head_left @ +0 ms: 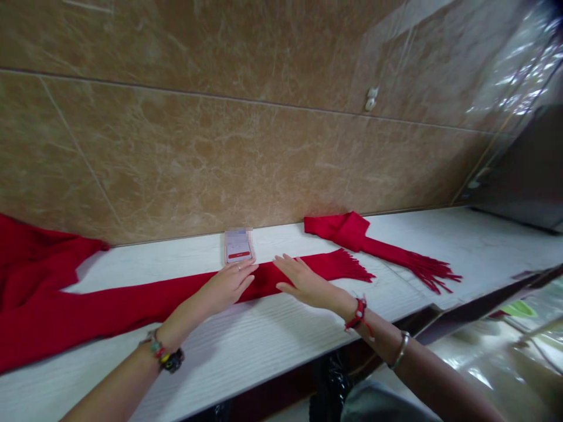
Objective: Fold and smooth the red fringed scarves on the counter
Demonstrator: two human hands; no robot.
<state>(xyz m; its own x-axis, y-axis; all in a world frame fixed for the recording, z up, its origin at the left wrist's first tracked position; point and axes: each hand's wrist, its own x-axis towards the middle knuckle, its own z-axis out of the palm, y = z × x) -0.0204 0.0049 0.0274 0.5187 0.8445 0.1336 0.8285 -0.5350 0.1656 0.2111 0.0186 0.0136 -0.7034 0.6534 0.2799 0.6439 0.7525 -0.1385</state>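
Observation:
A long red scarf (145, 302) lies stretched along the white table, its fringed end spread to the right. My left hand (231, 284) rests on its middle with the fingers extended, a ring on one of them. Just to the right, my right hand (303, 281) lies over the same scarf, fingers straight and thumb apart. Neither hand grips the fabric. Behind my left fingertips sits a phone (238, 246) with a lit screen. Farther right, a second red scarf (336, 230) is folded over in a knot-like bundle, its fringe trailing toward the front edge.
More red fabric (39, 258) is heaped at the left end of the white table (272, 334). A brown tiled wall (220, 152) rises along the back. At the far right stands a dark grey box-like object (523, 170). Clear plastic sheeting (488, 357) lies below the front edge.

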